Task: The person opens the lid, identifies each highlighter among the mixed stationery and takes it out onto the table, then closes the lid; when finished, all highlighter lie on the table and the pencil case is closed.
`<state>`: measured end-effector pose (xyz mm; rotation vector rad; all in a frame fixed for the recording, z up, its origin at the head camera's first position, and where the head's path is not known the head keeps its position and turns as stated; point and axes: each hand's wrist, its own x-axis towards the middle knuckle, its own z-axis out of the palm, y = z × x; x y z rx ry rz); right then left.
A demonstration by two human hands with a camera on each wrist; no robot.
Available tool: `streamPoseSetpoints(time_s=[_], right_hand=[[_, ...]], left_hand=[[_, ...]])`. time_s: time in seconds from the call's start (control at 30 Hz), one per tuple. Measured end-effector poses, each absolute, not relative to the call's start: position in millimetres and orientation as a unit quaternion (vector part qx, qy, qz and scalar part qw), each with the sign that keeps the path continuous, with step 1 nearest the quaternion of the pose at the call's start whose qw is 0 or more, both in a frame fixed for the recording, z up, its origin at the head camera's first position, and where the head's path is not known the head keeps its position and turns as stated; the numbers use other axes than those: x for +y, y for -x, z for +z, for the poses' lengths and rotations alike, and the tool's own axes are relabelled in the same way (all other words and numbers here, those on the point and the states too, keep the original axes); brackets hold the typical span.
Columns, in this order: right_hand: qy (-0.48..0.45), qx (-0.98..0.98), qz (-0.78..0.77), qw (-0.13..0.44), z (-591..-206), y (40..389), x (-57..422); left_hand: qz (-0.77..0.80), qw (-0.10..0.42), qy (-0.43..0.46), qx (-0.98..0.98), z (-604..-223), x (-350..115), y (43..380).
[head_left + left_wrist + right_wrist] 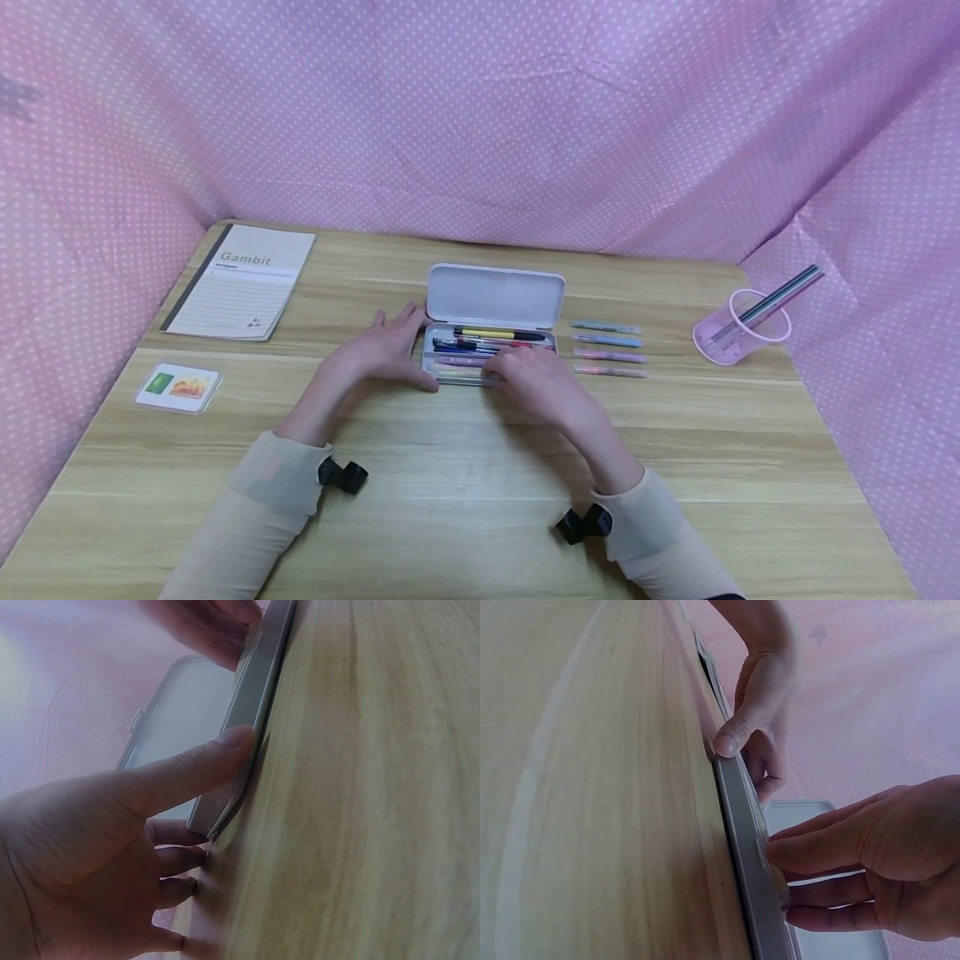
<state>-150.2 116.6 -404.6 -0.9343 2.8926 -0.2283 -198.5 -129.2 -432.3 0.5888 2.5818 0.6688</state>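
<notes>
A white pencil case (pixel 495 297) lies with its lid tilted back and several pens and pencils (pixel 498 335) in its tray. At its left end is my left hand (pixel 386 346), fingers spread. In the left wrist view, that hand's thumb (pixel 217 754) presses the front wall and its fingertips reach the left end. My right hand (pixel 536 379) reaches over the front rim, its fingertips down among the pens at the front of the tray. Thumb and fingers (pixel 832 915) reach inside the rim; I cannot tell whether they pinch a pen.
Several pastel pens (pixel 609 356) lie in a row right of the case. Farther right, a pink cup (pixel 723 337) holds long thin sticks (pixel 783 296). A notebook (pixel 243 287) and a small card-like item (pixel 178 388) lie at the left. Pink dotted cloth (pixel 480 125) encloses the table.
</notes>
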Motion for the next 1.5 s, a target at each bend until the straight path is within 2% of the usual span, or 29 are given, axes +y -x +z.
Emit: streamPoseSetpoints(time_s=[0.53,1.23,1.5], right_hand=[[0.31,0.946,-0.092,0.028,-410,153,120],[0.305,0.946,-0.106,0.043,-410,154,120],[0.311,0.938,-0.148,0.046,-410,160,144]], left_hand=[[0.238,0.202,-0.215,0.925,-436,-128,201],[0.236,0.201,-0.212,0.927,-435,-129,199],[0.235,0.203,-0.212,0.927,-433,-129,199]])
